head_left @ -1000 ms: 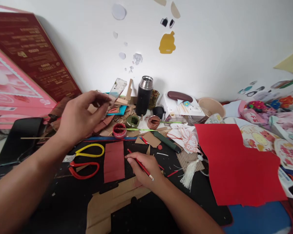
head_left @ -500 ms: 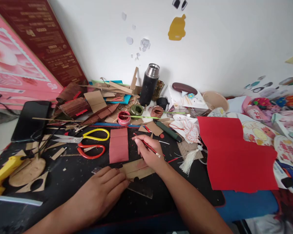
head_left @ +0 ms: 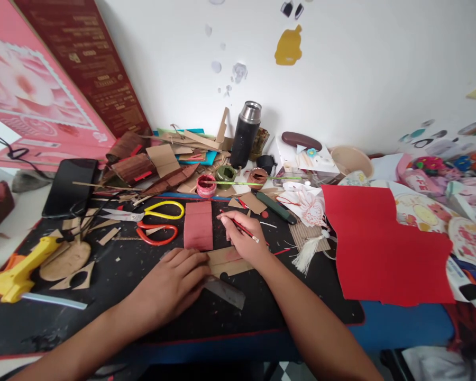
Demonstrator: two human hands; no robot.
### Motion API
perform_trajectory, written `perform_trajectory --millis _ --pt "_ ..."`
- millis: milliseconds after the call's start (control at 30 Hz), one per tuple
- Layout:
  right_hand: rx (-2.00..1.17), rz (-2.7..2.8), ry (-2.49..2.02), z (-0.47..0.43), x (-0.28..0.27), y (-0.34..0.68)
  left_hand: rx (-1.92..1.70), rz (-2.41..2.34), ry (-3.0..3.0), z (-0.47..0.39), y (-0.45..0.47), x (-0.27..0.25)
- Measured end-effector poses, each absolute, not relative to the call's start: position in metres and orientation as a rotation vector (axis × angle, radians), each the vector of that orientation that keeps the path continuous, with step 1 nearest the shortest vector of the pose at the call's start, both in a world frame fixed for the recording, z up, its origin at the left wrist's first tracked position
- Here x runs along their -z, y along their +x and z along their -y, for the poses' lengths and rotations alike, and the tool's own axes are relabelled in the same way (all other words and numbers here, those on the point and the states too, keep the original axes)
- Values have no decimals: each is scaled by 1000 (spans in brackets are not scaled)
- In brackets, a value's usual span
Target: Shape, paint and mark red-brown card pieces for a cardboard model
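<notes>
My left hand (head_left: 179,280) lies flat, fingers stretched out, over a see-through ruler (head_left: 225,292) and the near left end of a cardboard strip (head_left: 224,262). The part of the ruler beneath my palm is hidden. A red pencil (head_left: 244,229) is pinched in my right hand (head_left: 248,241), its tip pointing left above the mat. That hand rests at the right end of the cardboard strip. Just beyond my left fingers, a reddish-brown painted cardboard piece (head_left: 198,226) lies apart from the pencil tip. Scissors (head_left: 150,219) with one yellow and one red handle lie open to its left.
Paint jars (head_left: 206,186) and a black flask (head_left: 246,135) stand at the back. At left are a phone (head_left: 69,188) and a yellow glue gun (head_left: 24,272). A green utility knife (head_left: 276,207) and red sheet (head_left: 384,248) lie right. Cardboard scraps litter the black mat.
The view has turned a little to the left, bringing more of the left side into sight. Both hands keep nearly the same place, the right still gripping the pencil.
</notes>
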State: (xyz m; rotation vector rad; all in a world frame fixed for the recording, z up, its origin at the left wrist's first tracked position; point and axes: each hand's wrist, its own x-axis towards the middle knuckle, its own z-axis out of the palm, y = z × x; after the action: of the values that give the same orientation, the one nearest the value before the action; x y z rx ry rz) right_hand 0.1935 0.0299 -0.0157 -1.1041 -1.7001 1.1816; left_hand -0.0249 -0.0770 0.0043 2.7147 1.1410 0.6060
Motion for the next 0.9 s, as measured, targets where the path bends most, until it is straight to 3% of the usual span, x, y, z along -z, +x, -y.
perform_trajectory --millis 467,900 --pt "-1120 1783 -1051 -29 20 195 -775 -1093 2735 71 -42 -14" --pt "-1167 1720 -1008 -31 23 195 -691 -1804 2519 36 -47 -8"
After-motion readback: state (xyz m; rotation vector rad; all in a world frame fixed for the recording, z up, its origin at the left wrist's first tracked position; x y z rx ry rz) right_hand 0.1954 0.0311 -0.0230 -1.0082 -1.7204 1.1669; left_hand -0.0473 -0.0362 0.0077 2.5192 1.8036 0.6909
